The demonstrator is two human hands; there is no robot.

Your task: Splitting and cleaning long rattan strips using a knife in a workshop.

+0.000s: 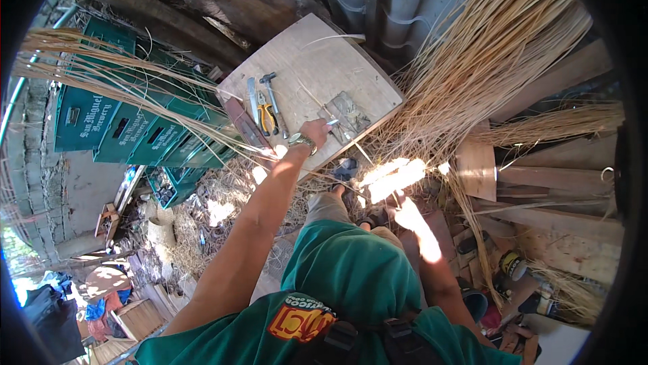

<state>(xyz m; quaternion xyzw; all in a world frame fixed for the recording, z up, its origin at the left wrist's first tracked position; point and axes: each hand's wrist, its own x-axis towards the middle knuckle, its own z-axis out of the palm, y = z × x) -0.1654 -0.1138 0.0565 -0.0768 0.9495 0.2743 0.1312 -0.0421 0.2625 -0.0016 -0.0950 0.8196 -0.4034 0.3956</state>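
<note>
My left hand (314, 133), with a watch on its wrist, is closed at the near edge of a low wooden board (304, 48). A small pale, blade-like thing (332, 122) shows at its fingertips; I cannot make out what the fingers hold. Beside them on the board lies a dark grey metal plate (351, 110). Left of the hand are yellow-and-black pliers (267, 119), a hammer (275, 98) and a flat grey-bladed tool (252, 95). My right hand (401, 204) is lower, near my knees, in glaring sunlight that washes out its fingers.
Green plastic crates (128, 125) are stacked at left, with long thin cane strips (135, 88) across them. A large bundle of cane strips (499, 41) leans at upper right. Wooden planks (560, 183) lie at right. Shavings (223, 183) litter the floor.
</note>
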